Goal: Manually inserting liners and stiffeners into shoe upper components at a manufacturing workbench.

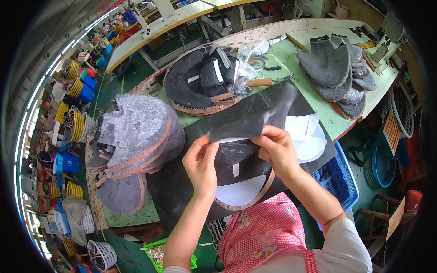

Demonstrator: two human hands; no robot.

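Head view: a person in a pink checked apron [268,230] works over a black mat [168,195] on a green table [282,54].
Left hand [200,166]: thumb and fingers pinched narrow on a dark fold, near the middle of the mat.
Right hand [276,152]: thumb and fingers pinched on the same fold, just across from the left hand.
Black cloth piece [225,161]: over the near part of the mat, brown-edged, with a small white tag [236,170] and a white patch [241,193] along its near curve; a white strip [233,140] shows between the hands.
Dark flap [239,127]: rises from the fingers above the mat, its far corner blurred.
White sheets [307,136]: on the mat's right side.
Fuzzy grey pile [136,129]: left of the mat, brown-edged.
Black pile [182,88]: beyond the mat, with clear plastic [246,61] and a wooden handle [259,82] beside it.
Grey stack [325,68]: beyond the mat, to its right.
Blue basket [348,182]: right of the mat, lower than the table.
Green tray [194,262]: nearer the person than the mat, holding small pale bits.
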